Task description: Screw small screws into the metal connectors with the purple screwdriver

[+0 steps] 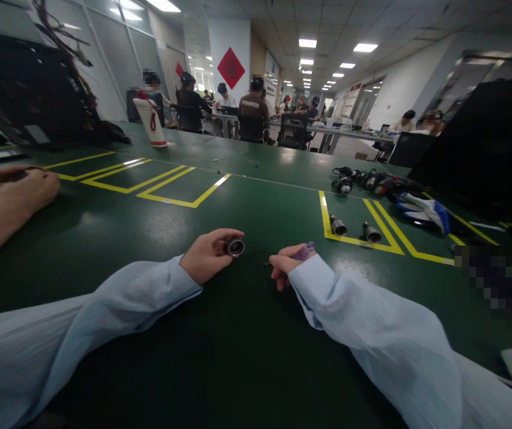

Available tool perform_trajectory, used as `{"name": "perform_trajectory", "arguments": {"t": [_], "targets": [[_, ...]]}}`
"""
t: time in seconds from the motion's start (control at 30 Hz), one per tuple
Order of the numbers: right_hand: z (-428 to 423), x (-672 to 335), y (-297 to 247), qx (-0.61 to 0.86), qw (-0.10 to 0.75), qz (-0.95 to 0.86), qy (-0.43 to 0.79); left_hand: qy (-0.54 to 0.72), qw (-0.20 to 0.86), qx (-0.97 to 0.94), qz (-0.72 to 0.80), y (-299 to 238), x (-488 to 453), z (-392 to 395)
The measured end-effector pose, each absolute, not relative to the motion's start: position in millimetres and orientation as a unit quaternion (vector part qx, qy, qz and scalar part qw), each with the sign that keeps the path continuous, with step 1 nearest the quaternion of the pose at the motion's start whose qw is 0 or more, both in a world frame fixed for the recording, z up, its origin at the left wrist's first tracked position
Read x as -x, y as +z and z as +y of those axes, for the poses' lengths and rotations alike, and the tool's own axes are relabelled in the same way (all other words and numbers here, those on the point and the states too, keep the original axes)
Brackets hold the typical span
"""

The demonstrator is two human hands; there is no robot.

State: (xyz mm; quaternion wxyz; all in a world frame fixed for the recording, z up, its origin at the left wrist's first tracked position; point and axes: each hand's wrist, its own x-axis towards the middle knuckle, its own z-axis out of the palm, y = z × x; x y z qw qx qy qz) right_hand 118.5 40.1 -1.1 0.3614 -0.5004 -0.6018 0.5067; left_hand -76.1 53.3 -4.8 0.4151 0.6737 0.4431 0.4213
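Observation:
My left hand [206,255] rests on the dark green table [256,196] and pinches a small metal ring-shaped part [235,246] between thumb and fingers. My right hand [288,265] lies just to its right with fingers curled around a small purple-handled tool [304,251]. A tiny dark piece [266,263] lies on the table between the two hands. Both arms wear light blue sleeves.
Two short metal cylinders [338,226] [371,233] lie inside a yellow-taped box at right. Behind them are more dark parts [349,180] and blue-white gloves [421,208]. Another person's hands [19,187] rest at left. A white cup [151,121] stands far back; seated people beyond.

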Motion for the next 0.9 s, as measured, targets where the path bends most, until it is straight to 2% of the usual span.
{"name": "perform_trajectory", "arguments": {"t": [0.07, 0.17, 0.33, 0.43, 0.57, 0.9], "targets": [[39, -119, -1, 0.503, 0.367, -0.589, 0.515, 0.441, 0.487, -0.609, 0.444, -4, 73, 54], [35, -119, -8, 0.458, 0.416, -0.586, 0.523, 0.481, 0.521, -0.542, 0.452, -3, 70, 55], [34, -119, -16, 0.408, 0.46, -0.592, 0.521, 0.512, 0.532, -0.488, 0.465, -4, 67, 56], [36, -119, -18, 0.399, 0.473, -0.624, 0.477, 0.517, 0.54, -0.472, 0.468, -4, 65, 55], [39, -117, -22, 0.392, 0.482, -0.667, 0.411, 0.514, 0.545, -0.476, 0.461, -4, 59, 52], [39, -110, -24, 0.388, 0.482, -0.708, 0.341, 0.502, 0.544, -0.5, 0.45, -6, 51, 50]]}}
